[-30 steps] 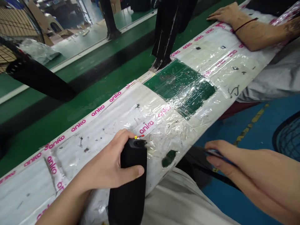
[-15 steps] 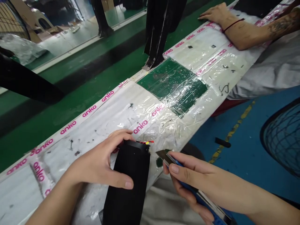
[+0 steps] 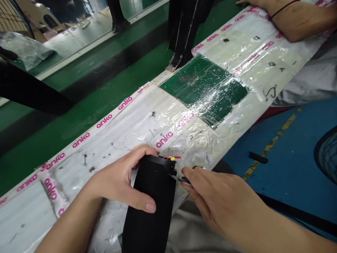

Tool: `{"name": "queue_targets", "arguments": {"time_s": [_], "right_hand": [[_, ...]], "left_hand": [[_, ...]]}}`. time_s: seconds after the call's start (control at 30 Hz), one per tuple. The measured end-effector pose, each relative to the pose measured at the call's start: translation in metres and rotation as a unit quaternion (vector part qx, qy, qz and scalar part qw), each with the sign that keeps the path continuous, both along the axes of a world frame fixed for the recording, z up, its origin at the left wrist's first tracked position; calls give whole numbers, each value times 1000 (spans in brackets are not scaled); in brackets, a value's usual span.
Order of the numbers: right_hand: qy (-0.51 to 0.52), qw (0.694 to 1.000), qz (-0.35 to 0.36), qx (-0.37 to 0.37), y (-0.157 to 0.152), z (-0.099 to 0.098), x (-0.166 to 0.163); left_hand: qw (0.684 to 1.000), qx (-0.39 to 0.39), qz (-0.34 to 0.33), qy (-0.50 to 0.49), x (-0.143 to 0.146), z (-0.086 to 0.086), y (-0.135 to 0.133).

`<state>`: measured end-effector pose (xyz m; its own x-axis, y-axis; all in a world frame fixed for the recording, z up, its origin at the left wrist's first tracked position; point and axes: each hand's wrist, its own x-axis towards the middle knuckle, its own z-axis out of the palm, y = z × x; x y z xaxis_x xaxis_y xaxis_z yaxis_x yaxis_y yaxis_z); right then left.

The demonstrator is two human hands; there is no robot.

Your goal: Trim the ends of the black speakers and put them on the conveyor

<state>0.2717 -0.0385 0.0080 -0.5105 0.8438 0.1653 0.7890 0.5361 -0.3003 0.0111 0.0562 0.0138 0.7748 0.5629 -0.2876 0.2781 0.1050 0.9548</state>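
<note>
My left hand (image 3: 127, 181) is closed around the upper part of a long black case (image 3: 151, 218), thumb across its face and fingers behind the far edge. Small red and yellow wires (image 3: 172, 158) stick out at the case's top end. In my right hand (image 3: 218, 196) is a utility knife (image 3: 181, 179), its handle mostly hidden by my fingers. The blade tip lies at the right edge of the case, just below the wires; whether it cuts in I cannot tell.
A long bench (image 3: 131, 123) covered in plastic and pink-lettered tape runs diagonally, with a bare green patch (image 3: 205, 88). Another person's arm (image 3: 297, 21) rests at its far end. Behind lies a green conveyor (image 3: 105, 73); a black piece (image 3: 258, 157) lies on the blue floor.
My right hand has turned over and brought the knife leftward, from apart to the case's edge. The left hand keeps its hold. The view has shifted slightly, and the other person's arm sits farther up-right.
</note>
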Motion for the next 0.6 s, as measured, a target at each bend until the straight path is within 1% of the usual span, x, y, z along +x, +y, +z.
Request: {"name": "queue_targets", "arguments": {"time_s": [0.13,0.3,0.43,0.6], "right_hand": [[-8,1000,-10,-9,3,3,-1],[-12,1000,-12,-11,1,1,-3],[-8,1000,-18,-1,1,2,-4],[-15,1000,-23,-6,0,4,-3]], "left_hand": [[1000,-8,-3,-7,1,0,1],[1000,-17,-2,-10,0,0,1],[1000,-8,-8,-5,-1,-1,2],[1000,13,-15,-8,-1,-3,2]]}}
